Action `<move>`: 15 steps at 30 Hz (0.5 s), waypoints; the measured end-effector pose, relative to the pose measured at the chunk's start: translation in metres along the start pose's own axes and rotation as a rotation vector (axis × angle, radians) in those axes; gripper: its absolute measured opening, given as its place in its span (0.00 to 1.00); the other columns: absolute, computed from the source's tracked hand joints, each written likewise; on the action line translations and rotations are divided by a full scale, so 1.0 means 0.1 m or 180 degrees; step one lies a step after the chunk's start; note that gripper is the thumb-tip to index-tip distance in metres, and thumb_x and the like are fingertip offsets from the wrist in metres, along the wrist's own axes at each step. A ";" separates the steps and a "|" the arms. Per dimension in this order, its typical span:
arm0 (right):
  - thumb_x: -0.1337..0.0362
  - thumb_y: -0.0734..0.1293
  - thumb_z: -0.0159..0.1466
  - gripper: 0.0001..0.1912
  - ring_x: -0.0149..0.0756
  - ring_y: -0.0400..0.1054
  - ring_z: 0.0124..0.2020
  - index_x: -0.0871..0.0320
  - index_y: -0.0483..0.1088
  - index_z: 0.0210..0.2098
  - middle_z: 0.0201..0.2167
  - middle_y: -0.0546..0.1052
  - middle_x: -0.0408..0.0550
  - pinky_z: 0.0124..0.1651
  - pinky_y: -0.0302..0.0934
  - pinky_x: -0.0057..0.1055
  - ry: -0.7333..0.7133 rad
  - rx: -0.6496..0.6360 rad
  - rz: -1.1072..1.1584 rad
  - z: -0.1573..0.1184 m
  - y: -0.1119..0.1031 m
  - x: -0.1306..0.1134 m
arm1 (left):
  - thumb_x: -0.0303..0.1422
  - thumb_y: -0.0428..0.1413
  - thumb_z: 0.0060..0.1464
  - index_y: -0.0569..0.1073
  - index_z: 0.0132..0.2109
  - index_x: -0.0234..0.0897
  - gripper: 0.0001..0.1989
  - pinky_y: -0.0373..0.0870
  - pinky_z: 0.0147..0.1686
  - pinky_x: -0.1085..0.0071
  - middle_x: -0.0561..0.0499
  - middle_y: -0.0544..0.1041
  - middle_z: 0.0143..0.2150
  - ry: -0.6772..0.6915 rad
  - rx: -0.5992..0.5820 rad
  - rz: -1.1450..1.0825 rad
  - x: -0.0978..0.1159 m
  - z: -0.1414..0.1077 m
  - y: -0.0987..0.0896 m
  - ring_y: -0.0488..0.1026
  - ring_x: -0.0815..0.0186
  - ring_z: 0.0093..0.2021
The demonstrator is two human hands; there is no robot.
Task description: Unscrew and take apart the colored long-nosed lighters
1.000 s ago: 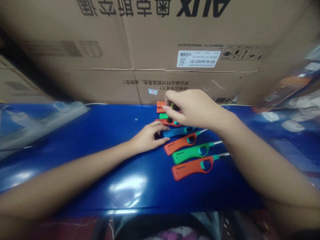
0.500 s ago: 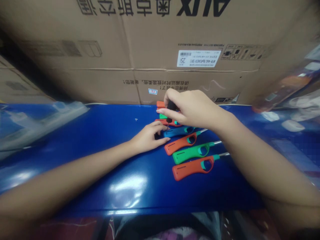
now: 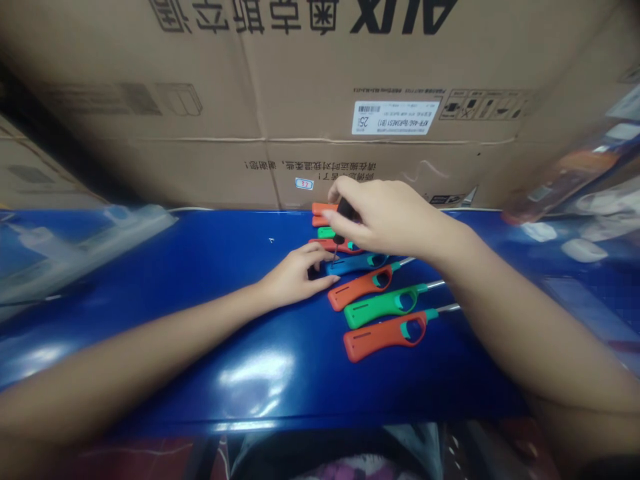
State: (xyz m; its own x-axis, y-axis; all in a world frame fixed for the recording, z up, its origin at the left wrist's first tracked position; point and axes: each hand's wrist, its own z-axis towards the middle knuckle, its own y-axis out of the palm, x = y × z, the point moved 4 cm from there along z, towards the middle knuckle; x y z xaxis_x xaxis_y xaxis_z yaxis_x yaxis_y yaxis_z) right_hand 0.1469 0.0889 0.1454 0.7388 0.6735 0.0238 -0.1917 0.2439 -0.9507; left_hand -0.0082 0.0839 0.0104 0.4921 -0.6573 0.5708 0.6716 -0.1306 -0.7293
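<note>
My right hand [image 3: 387,217] is closed round the black handle of a screwdriver [image 3: 345,210], whose thin shaft points down at the end of a blue lighter [image 3: 350,264]. Beside that end, my left hand [image 3: 295,275] has its thumb and fingers apart, fingertips at the blue lighter's edges. Nearer me lie an orange lighter [image 3: 345,295], a green lighter [image 3: 373,309] and another orange lighter [image 3: 373,339]. Beyond the blue one are a red-orange lighter [image 3: 325,245], a green one [image 3: 326,233] and more orange ones, partly hidden by my right hand.
A large cardboard box [image 3: 200,160] stands along the back of the blue table [image 3: 200,267]. Clear plastic packaging [image 3: 125,233] lies at the left. A plastic-wrapped orange item [image 3: 575,173] and white pieces [image 3: 585,251] are at the right.
My right hand's fingers have shifted slightly on the screwdriver handle. Its shaft still points at the blue lighter, and my left hand stays in place.
</note>
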 end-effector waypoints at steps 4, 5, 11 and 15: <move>0.57 0.59 0.69 0.18 0.40 0.72 0.34 0.60 0.69 0.51 0.38 0.81 0.51 0.33 0.52 0.33 -0.0131 0.0052 -0.0030 0.00 0.01 -0.02 | 0.38 0.62 0.59 0.76 0.53 0.37 0.17 0.74 0.38 0.68 0.47 0.74 0.45 0.0008 0.0027 0.0017 0.01 0.00 0.00 0.72 0.65 0.38; 0.59 0.58 0.68 0.20 0.40 0.72 0.35 0.62 0.67 0.55 0.40 0.81 0.53 0.33 0.52 0.33 -0.0141 0.0041 -0.0031 -0.01 0.02 -0.03 | 0.38 0.62 0.59 0.76 0.53 0.37 0.17 0.74 0.37 0.68 0.47 0.74 0.45 -0.0001 0.0021 0.0023 0.00 0.00 0.00 0.72 0.65 0.38; 0.54 0.56 0.71 0.20 0.42 0.72 0.35 0.61 0.69 0.52 0.39 0.81 0.52 0.33 0.51 0.33 -0.0223 0.0133 -0.0182 0.00 0.04 -0.07 | 0.38 0.62 0.59 0.76 0.53 0.37 0.17 0.74 0.38 0.68 0.47 0.74 0.45 -0.0015 -0.0004 0.0009 0.01 0.01 -0.01 0.72 0.66 0.36; 0.59 0.56 0.71 0.20 0.41 0.73 0.37 0.62 0.65 0.57 0.46 0.80 0.54 0.34 0.52 0.33 -0.0372 0.0177 0.0063 0.00 0.06 -0.07 | 0.37 0.62 0.59 0.76 0.52 0.36 0.16 0.74 0.37 0.69 0.48 0.74 0.44 -0.0009 -0.0018 0.0022 0.01 0.01 -0.01 0.72 0.65 0.37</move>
State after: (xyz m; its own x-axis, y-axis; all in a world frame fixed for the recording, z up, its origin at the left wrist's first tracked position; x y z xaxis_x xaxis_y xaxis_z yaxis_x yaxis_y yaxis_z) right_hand 0.1402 0.0859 0.1396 0.6548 0.7545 0.0441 -0.2434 0.2658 -0.9328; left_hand -0.0076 0.0838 0.0123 0.4982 -0.6561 0.5669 0.6651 -0.1302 -0.7353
